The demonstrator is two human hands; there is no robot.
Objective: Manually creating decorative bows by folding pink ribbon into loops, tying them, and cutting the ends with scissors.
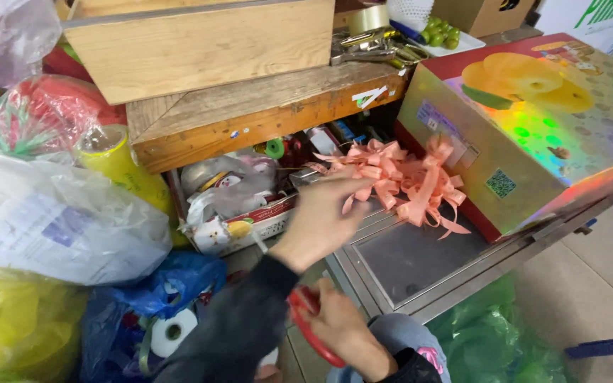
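**Reaching for ribbon amid the clutter**

Plastic bags (72, 227) crowd the left, their contents hard to make out. My left hand (324, 216) stretches out, fingers loose and gripping nothing, toward the pink ribbon bows (406, 177) heaped on the metal table (420, 262) against the shiny fruit gift box (533, 128), seemingly kept within easy reach. My right hand (342, 326), held low, is clenched on red-handled scissors (310, 323), blades hidden from me.

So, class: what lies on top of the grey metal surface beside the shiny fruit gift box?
A pile of pink ribbon bows lies on the metal surface, against the gift box. The left hand reaches toward them. The bows cover whatever is beneath.
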